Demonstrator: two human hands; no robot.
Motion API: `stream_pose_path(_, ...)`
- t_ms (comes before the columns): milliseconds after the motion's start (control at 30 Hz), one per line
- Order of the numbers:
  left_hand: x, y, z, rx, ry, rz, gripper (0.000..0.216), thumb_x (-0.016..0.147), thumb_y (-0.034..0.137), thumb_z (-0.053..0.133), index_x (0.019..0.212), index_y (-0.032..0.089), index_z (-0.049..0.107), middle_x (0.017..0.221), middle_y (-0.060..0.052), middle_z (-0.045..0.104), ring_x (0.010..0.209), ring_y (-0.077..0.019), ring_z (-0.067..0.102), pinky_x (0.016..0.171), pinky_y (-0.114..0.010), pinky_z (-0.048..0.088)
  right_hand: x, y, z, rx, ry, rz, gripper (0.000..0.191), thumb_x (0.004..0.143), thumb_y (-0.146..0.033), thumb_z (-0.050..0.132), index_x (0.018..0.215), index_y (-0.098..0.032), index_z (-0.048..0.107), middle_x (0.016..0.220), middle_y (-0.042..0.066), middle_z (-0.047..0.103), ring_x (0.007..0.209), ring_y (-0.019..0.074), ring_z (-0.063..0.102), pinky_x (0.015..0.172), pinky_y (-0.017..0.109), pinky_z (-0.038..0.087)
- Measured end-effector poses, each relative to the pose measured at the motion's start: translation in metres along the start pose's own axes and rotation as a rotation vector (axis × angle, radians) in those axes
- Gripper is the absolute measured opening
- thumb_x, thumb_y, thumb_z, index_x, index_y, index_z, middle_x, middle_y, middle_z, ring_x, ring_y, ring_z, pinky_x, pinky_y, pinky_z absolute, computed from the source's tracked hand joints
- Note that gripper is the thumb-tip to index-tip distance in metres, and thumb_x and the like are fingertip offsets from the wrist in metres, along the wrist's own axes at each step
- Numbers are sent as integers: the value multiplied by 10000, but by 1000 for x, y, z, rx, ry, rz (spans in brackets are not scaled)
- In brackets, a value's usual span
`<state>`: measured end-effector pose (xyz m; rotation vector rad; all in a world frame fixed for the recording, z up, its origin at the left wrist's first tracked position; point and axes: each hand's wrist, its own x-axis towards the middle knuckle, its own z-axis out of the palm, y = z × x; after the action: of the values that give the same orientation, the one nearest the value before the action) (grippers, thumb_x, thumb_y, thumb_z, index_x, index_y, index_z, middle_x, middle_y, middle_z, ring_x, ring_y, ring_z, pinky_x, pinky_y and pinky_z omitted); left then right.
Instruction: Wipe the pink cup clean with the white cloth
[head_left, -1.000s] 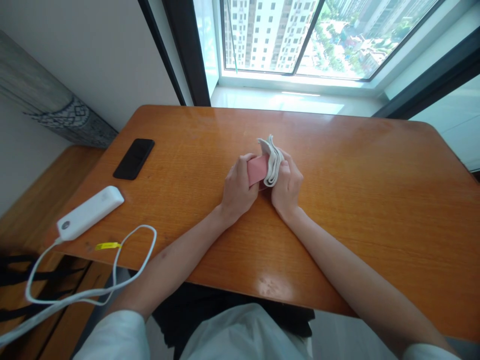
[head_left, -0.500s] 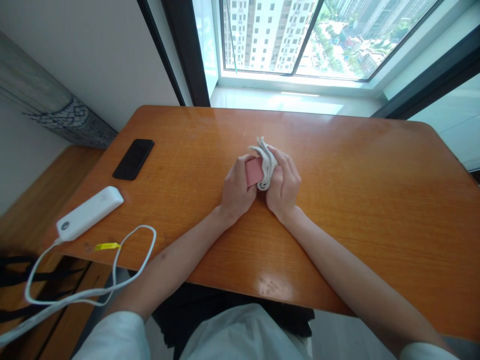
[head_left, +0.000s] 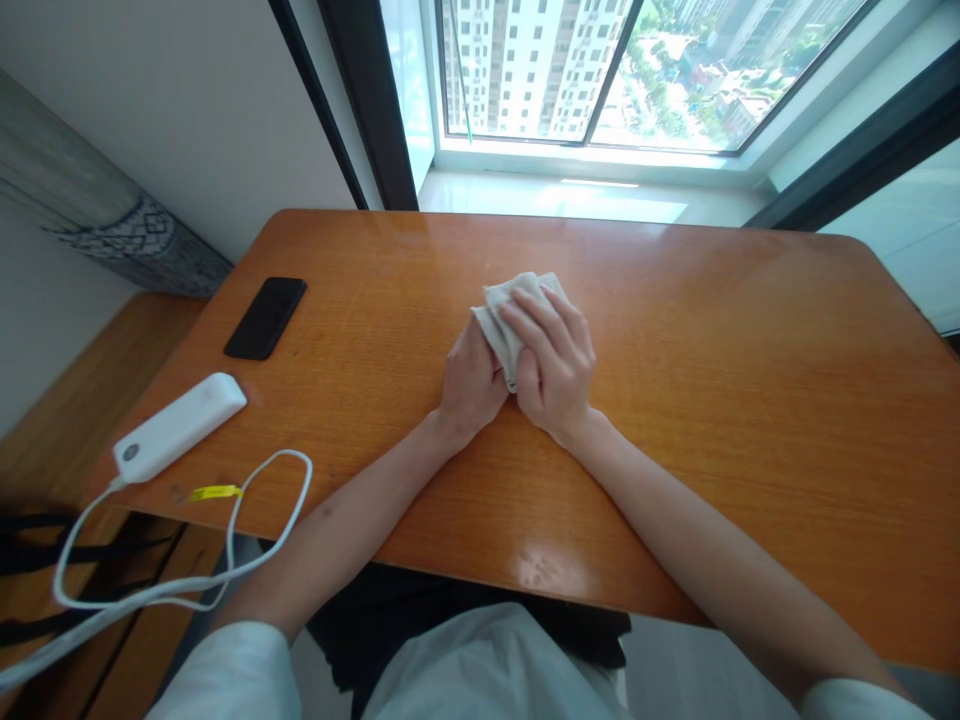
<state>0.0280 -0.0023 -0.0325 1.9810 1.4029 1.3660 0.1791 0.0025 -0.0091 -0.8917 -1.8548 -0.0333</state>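
Note:
Over the middle of the wooden table, my right hand point(head_left: 559, 360) grips a folded off-white cloth point(head_left: 501, 318), its fingers spread across the top. The cloth lies over the fingers of my left hand point(head_left: 472, 375) and over the small pink flat-sided object that this hand holds. Only a sliver of pink shows beneath the cloth, so I cannot make out what the object is. My left fingers are curled and partly covered. Both hands are close together, with the cloth between them.
A black phone point(head_left: 265, 318) lies on the table point(head_left: 712, 420) at the left. Nearer is a white power strip-like block point(head_left: 180, 427) with a white cable point(head_left: 306, 490) looping off the front edge and a yellow tag point(head_left: 215, 492). A window point(head_left: 585, 75) stands behind.
My right hand has swung leftward with the cloth, turning over the top. The cloth now covers the pink object, which showed plainly before. My left hand has barely moved.

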Motion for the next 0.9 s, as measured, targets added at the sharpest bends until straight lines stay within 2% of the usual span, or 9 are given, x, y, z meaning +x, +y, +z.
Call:
stream_pose_path(67,0,-4,2,14,-44,16,347,1066,386,672,1380,266,591,1359,-151,779,1257,-387,771,1075,-581,649,2,-5,-1,-48,-59,-149,511,1083,-320,519,1540,-378,739,1602,10,765,1598,352,631,1377,649,452)
stream_pose_path(133,1,-3,3,25,-59,32,354,1095,422,647,1399,252,589,1395,-168,766,1302,-391,758,1094,-578,642,3,-3,-1,-13,-42,-101,496,1092,-327,503,1511,-368,764,1587,12,774,1583,345,644,1373,630,454)
stream_pose_path(200,2,2,3,33,-30,20,330,1119,354,584,1421,226,553,1383,-183,753,1279,-367,761,1086,-558,641,4,6,0,100,46,126,490,1131,-360,435,1452,-311,802,1532,54,802,1492,323,709,1298,570,530)
stream_pose_path(300,3,10,1,31,17,4,430,1047,172,594,1459,235,485,1410,-160,731,1273,-326,747,1107,-520,622,6,20,1,282,134,548,541,1152,-421,374,1280,-239,867,1237,79,896,1124,269,823,1029,453,637)
stream_pose_path(400,3,14,-1,22,14,8,509,1005,111,628,1461,260,456,1439,-133,717,1293,-305,732,1126,-482,606,7,27,3,360,125,710,526,1124,-442,413,1169,-221,888,1049,53,900,934,228,791,873,374,610)
stream_pose_path(600,3,9,-1,-54,-12,60,510,1031,157,641,1479,262,420,1464,-134,679,1356,-287,703,1169,-456,591,5,24,5,369,181,633,525,1153,-420,383,1182,-219,867,1129,62,889,1051,226,809,971,387,613)
stream_pose_path(667,2,6,1,-59,-60,72,534,1037,196,669,1493,258,400,1471,-145,665,1363,-292,694,1173,-465,591,2,24,4,344,232,535,516,1165,-410,369,1233,-237,850,1227,71,878,1178,251,810,1073,441,617)
stream_pose_path(767,0,2,7,41,-144,54,573,1045,264,709,1517,215,388,1526,-208,640,1424,-353,660,1213,-558,559,1,26,-1,224,284,323,496,1173,-379,359,1317,-282,823,1390,74,829,1352,284,774,1200,530,593)
stream_pose_path(900,0,-1,13,200,-173,-29,638,1032,396,787,1505,164,427,1580,-274,610,1561,-437,570,1283,-660,483,3,26,-8,-7,238,116,482,1163,-356,382,1389,-295,804,1444,89,806,1372,312,770,1192,569,606)
